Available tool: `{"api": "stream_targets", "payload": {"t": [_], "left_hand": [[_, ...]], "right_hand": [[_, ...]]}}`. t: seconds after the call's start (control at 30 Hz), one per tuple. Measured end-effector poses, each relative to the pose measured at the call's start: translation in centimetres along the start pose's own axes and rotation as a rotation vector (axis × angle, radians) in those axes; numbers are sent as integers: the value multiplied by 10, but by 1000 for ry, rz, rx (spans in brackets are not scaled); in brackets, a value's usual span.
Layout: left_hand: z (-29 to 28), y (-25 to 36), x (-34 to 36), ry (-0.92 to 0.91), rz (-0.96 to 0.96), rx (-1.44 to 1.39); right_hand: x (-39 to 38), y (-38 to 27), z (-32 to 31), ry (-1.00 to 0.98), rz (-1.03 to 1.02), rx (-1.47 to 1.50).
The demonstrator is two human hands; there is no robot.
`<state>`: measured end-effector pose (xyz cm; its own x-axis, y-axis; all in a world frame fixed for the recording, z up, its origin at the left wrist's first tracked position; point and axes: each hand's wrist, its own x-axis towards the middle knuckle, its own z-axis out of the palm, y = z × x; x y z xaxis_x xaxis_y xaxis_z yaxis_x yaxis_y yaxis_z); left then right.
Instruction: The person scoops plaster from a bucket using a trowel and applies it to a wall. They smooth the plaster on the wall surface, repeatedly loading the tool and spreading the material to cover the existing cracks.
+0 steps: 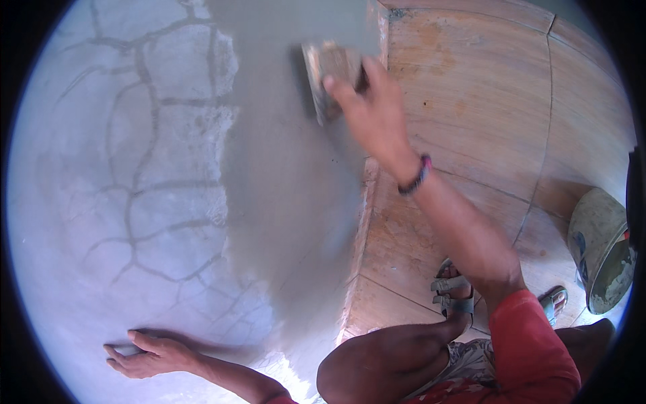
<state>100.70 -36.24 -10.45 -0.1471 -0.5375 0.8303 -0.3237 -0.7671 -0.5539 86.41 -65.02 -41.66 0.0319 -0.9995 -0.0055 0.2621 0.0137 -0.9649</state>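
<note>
My right hand (373,114) grips a worn flat rectangular smoothing tool (331,71) against a band of smooth grey plaster (282,188) at the upper middle. Left of that band is a paler, bluish surface (81,175) with a web of darker crack lines. My left hand (148,353) rests on this pale surface at the lower left, fingers apart and nothing held. The band's right side meets a narrow rough edge (367,195) beside the tiles.
Brown wood-look floor tiles (464,87) lie on the right. A plaster-smeared bucket (591,236) stands at the right edge. My bent knee (356,363) and sandalled feet (452,294) are at the lower right, below my right forearm.
</note>
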Motion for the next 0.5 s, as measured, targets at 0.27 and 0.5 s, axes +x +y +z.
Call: {"api": "stream_targets", "payload": {"t": [0.27, 0.5], "left_hand": [[-6, 5, 7, 49, -4, -14], [-5, 0, 9, 20, 13, -19]], "right_hand": [[-144, -13, 47, -260, -10, 131], [-61, -29, 12, -128, -54, 28]]}}
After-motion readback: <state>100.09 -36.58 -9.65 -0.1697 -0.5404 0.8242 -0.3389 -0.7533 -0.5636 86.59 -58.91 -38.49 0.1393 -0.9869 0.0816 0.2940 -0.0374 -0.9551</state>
